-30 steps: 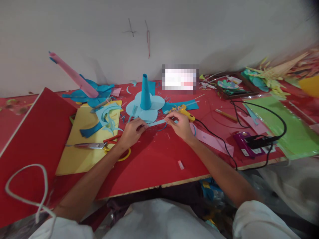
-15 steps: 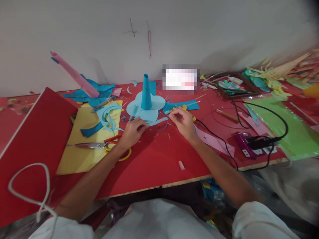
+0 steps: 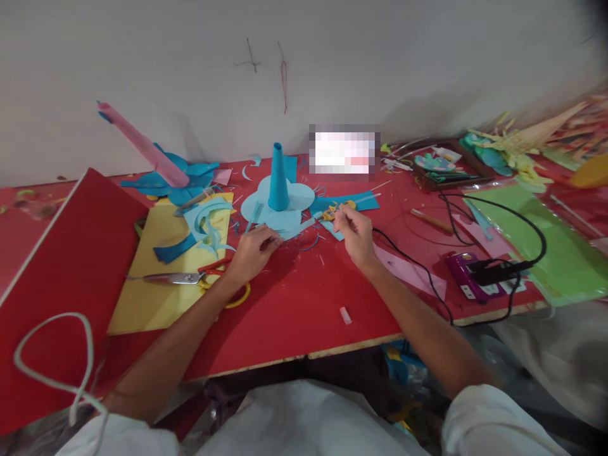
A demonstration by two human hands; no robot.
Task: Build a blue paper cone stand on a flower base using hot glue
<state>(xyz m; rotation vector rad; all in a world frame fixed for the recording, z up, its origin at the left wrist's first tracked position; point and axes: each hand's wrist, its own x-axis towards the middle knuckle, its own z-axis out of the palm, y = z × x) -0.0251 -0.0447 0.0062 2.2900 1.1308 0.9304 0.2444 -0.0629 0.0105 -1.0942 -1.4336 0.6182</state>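
Note:
A light blue paper strip [image 3: 304, 227] slants across the front of a flower-shaped light blue paper base. My left hand [image 3: 256, 253] is closed, its fingertips pinching the strip's lower left end. My right hand [image 3: 356, 235] is closed beside the strip's other end, against a yellow tool [image 3: 329, 215] that looks like a glue gun; whatever its fingers hold is hidden. Beyond both hands a blue paper cone [image 3: 278, 183] stands upright on the flower-shaped base [image 3: 300, 197]. Scissors [image 3: 183, 278] with red and yellow handles lie left of my left hand.
Yellow sheets [image 3: 142, 297] with paper scraps lie at left, near a pink paper tube [image 3: 142, 144] on blue petals. At right are a purple box [image 3: 468, 275] with black cables, a green sheet [image 3: 536, 240] and a dark tray [image 3: 479, 171]. A small pale piece [image 3: 345, 315] lies in front.
My right hand has moved slightly right, away from the strip's end, and now covers part of the yellow tool. The strip's right end sits a little higher. My left hand stays in place.

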